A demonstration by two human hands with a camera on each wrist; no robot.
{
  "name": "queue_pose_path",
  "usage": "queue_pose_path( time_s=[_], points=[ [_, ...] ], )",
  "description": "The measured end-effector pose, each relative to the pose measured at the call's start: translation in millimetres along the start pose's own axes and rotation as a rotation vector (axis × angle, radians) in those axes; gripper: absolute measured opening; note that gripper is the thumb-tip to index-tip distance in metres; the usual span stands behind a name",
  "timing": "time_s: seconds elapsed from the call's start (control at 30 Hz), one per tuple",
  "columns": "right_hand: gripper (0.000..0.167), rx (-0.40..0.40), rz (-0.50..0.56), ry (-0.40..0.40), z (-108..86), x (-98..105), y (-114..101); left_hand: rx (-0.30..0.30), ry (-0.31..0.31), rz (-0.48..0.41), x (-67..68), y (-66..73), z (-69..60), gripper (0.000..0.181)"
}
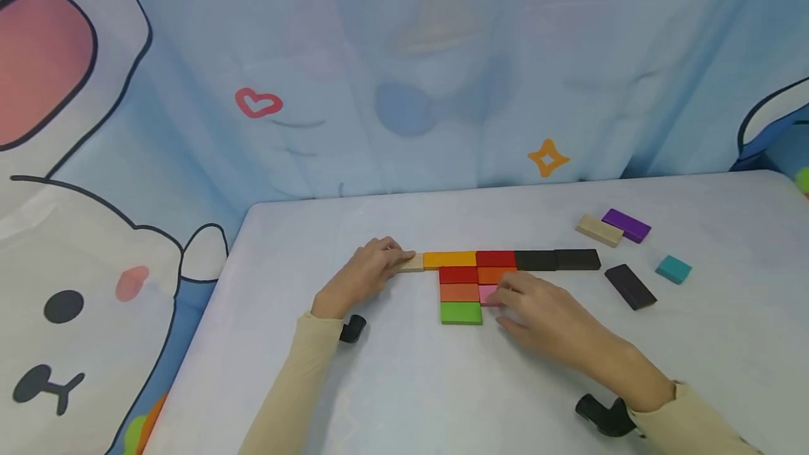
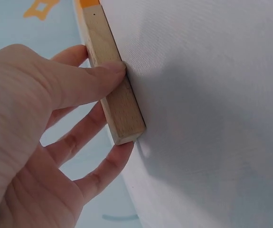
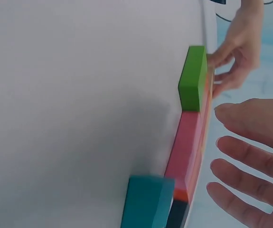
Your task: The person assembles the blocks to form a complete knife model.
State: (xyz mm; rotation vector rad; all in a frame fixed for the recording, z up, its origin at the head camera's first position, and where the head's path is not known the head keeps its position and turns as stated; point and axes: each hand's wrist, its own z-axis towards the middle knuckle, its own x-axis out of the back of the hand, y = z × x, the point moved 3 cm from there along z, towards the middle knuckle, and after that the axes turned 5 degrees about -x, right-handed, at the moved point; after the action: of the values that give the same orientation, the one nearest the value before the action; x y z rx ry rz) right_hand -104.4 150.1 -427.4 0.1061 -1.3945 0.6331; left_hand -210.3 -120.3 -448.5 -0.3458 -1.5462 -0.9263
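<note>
My left hand point(image 1: 365, 274) pinches a plain wooden block point(image 2: 112, 85) between thumb and fingers, at the left end of a row on the table. That row runs on with a yellow block point(image 1: 449, 260), a red one point(image 1: 496, 258) and two black ones point(image 1: 535, 260). Below it sit red, orange, green point(image 1: 461, 312) and pink point(image 3: 183, 142) blocks, edge to edge. My right hand point(image 1: 543, 314) hovers over the pink block, fingers spread and holding nothing. In the right wrist view a teal block point(image 3: 147, 202) appears near the pink one; my right hand covers that spot in the head view.
Loose blocks lie to the right: a wooden one point(image 1: 600, 230), a purple one point(image 1: 626, 225), a teal piece point(image 1: 673, 269) and a black one point(image 1: 630, 286). A light blue printed curtain point(image 1: 436, 90) hangs behind the white table point(image 1: 392, 399).
</note>
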Motion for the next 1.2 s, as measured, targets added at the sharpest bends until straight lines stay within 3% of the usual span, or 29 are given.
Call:
queue_pose_path(
  time_s=[0.17, 0.37, 0.43, 0.53, 0.67, 0.8, 0.93, 1.2],
  points=[
    [0.031, -0.035, 0.004, 0.024, -14.6, 12.8, 18.2, 0.007, 0.017, 0.031, -0.4, 5.3, -1.1, 0.042],
    [0.033, -0.068, -0.004, 0.055, -28.4, 30.0, 39.1, -0.058, 0.068, 0.087, -2.5, 26.7, 7.0, 0.044],
    [0.034, -0.086, -0.009, 0.062, -32.9, 36.0, 46.5, -0.076, 0.041, 0.080, -5.3, 37.7, 11.2, 0.055],
    [0.036, -0.110, -0.021, 0.081, -38.9, 45.1, 58.7, -0.098, -0.048, 0.076, -11.5, 54.3, 17.7, 0.082],
    [0.040, -0.158, -0.013, 0.105, -46.5, 56.5, 77.7, -0.114, -0.141, 0.132, -18.4, 70.0, 24.5, 0.101],
    [0.041, -0.232, -0.028, 0.090, -55.4, 64.1, 97.7, -0.105, -0.189, 0.166, -22.0, 77.8, 28.6, 0.105],
    [0.045, -0.287, -0.053, 0.086, -63.1, 65.3, 114.0, -0.073, -0.225, 0.140, -25.5, 78.2, 28.7, 0.106],
    [0.045, -0.304, -0.021, 0.117, -69.7, 60.8, 133.9, -0.047, -0.235, 0.094, -32.6, 78.0, 28.5, 0.096]
  ],
)
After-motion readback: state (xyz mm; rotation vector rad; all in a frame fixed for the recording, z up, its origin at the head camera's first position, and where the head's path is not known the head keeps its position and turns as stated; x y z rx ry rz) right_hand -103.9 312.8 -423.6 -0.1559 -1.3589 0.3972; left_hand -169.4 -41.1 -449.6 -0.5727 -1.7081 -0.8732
